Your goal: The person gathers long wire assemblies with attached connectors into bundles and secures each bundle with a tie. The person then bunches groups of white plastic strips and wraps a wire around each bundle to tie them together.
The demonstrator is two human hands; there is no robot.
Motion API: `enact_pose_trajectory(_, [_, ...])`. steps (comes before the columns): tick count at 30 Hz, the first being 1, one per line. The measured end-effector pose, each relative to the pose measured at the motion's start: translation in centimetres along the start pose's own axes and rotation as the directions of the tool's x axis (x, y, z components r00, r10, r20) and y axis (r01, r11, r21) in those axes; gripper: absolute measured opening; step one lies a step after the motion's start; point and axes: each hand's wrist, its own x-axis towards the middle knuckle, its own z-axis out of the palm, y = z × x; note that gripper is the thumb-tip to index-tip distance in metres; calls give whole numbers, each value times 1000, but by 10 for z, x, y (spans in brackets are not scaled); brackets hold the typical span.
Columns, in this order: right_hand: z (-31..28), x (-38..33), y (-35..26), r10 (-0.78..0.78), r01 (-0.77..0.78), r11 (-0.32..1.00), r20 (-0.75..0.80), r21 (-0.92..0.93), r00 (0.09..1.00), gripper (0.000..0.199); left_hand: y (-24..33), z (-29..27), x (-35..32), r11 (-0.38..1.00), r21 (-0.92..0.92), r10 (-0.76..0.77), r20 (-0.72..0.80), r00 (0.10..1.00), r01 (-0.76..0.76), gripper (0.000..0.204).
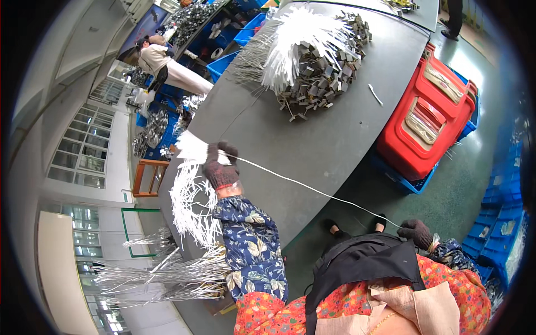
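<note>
A thin white cord [312,191] runs from the table's left side across my front, past the table edge. My left hand [221,167], in a dark knitted glove, is closed on its far-left end, beside a bundle of white strips [191,148]. My right hand [415,231], gloved alike, grips the other end near my right hip. A ring of white strips [192,204] lies just below my left hand, and bundled thin metal wires [162,279] stick out past my left forearm. Some white between my left fingers is partly hidden.
On the grey table [301,145] ahead sits a heap of small metal blocks [324,78] with white strips [301,39]. One short white piece [375,94] lies apart. Red lidded bins [424,111] and blue crates [497,218] stand right. Another person [167,67] works far left.
</note>
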Motion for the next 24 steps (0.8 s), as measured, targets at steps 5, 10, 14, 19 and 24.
enact_pose_trajectory(5, [20,21,-7,130,-130,988,8,81,991,33,-101,-39,-49,946,253,-300,463,834,201,20])
enact_pose_trajectory(10, [25,43,-42,130,-129,989,1,72,992,34,-152,-20,-123,845,-3,-490,398,776,535,24])
enact_pose_trajectory(14, [26,45,-69,33,-33,998,-1,-48,999,35,-86,-40,-35,984,-51,-162,175,971,173,18])
enact_pose_trajectory(19, [88,116,-164,-370,365,923,19,119,929,44,-173,-73,-66,953,187,-253,47,966,240,19])
enact_pose_trajectory(24, [114,165,-212,-383,406,909,195,-92,903,64,-151,-72,-46,794,522,-450,159,879,312,15])
